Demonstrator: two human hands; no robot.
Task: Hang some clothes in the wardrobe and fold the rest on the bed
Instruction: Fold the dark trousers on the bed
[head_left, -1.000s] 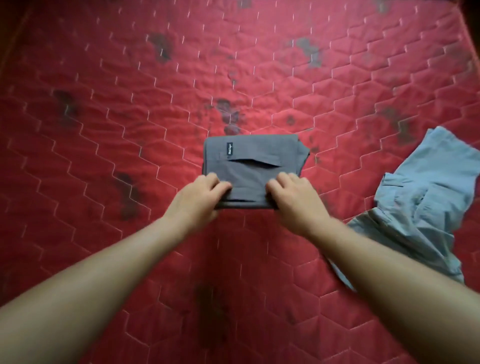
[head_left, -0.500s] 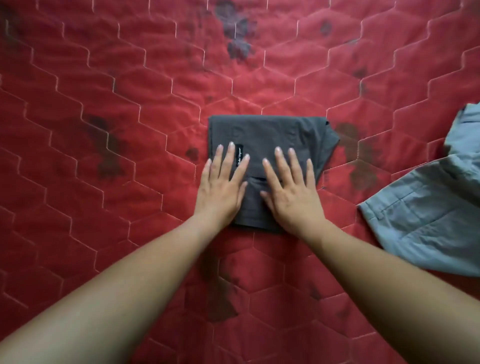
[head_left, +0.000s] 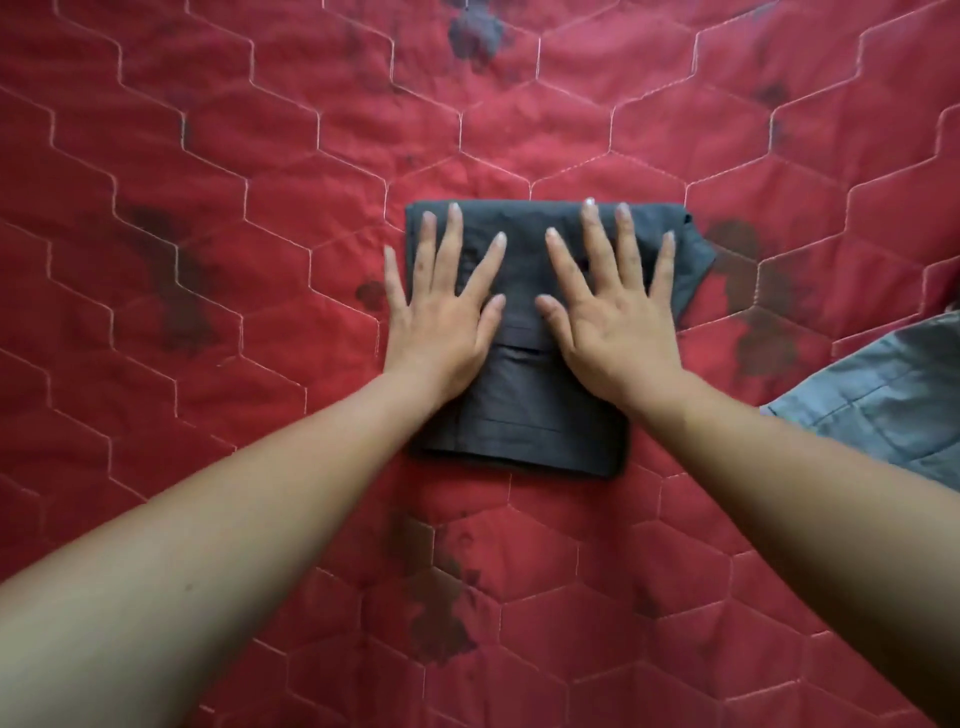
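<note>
pressing flat, both the left hand (head_left: 441, 322) and right hand (head_left: 615, 332) lie open-fingered on the folded dark grey garment (head_left: 540, 415) mid-bed, gripping nothing; next, likely reach for the unfolded light grey-blue garment (head_left: 893, 395) at right.

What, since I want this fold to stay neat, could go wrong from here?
The left hand and right hand press flat on the folded dark garment; once they lift, its layers might spring open.
A corner sticks out at its right edge, so it may stack unevenly.
The unfolded light grey garment lies near on the right; dragging it over could nudge the fold.
</note>
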